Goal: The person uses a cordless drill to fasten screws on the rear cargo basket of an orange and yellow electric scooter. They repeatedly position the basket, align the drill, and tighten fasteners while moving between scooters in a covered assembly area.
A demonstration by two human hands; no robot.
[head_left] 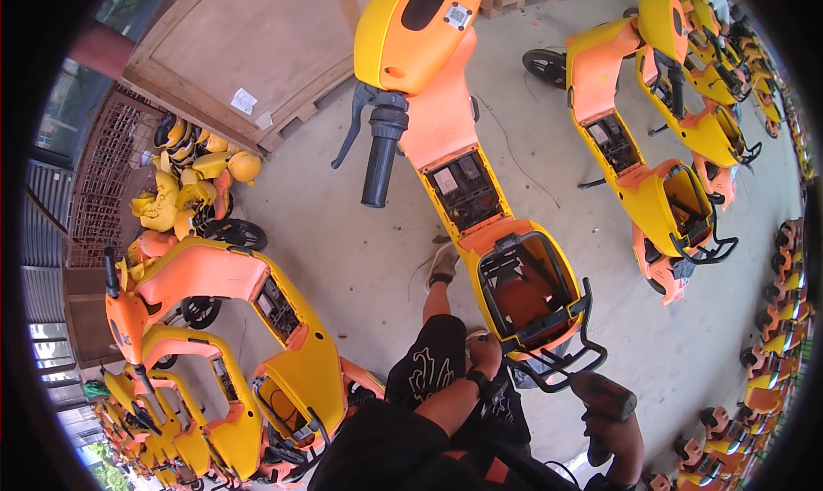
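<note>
In front of me stands a yellow and orange electric scooter with no seat on it. Its rear compartment is uncovered and shows an orange-brown inside, and black parts show in its open floorboard. Behind the compartment is a black tubular rear rack. My right hand is wrapped round a dark cordless drill, just behind the rack. Close to the scooter's rear left side is my left hand, with a dark band on the wrist. Its fingers are mostly hidden.
Similar scooters stand on my left and right, with long rows at the far right. A heap of yellow and orange body panels lies by a wire-mesh crate. Large wooden crates stand ahead. A thin cable lies on the floor.
</note>
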